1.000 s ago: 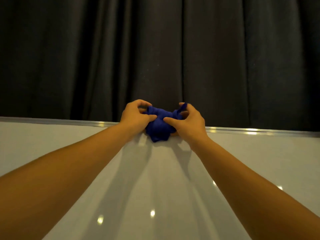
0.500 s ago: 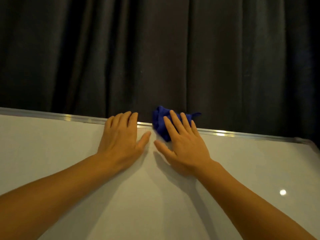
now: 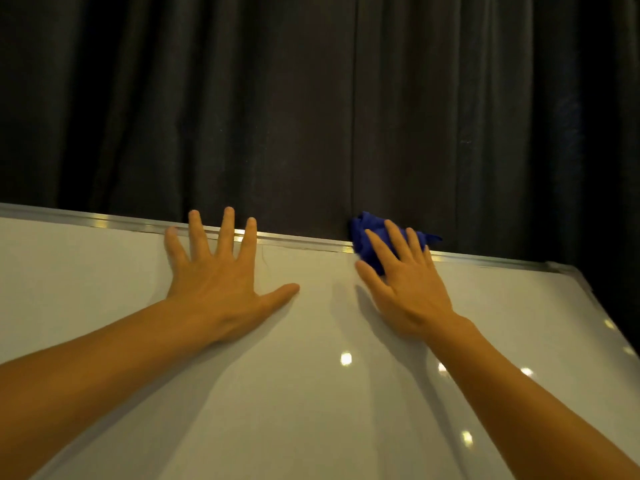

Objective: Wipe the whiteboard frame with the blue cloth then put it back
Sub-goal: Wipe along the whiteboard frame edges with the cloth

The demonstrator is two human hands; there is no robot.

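Note:
A crumpled blue cloth lies on the metal top frame of the whiteboard. My right hand presses flat on the cloth with fingers stretched over it, covering its lower part. My left hand rests flat on the white surface to the left, fingers spread, fingertips reaching the frame, holding nothing.
A dark pleated curtain hangs right behind the board. The board's top right corner and its right frame edge show at the right. Ceiling lights reflect as bright spots on the glossy surface.
Both hands first bunched the cloth, then flattened out. The right hand has slid the cloth rightward along the top frame, away from the left hand, which now spreads its fingers wider.

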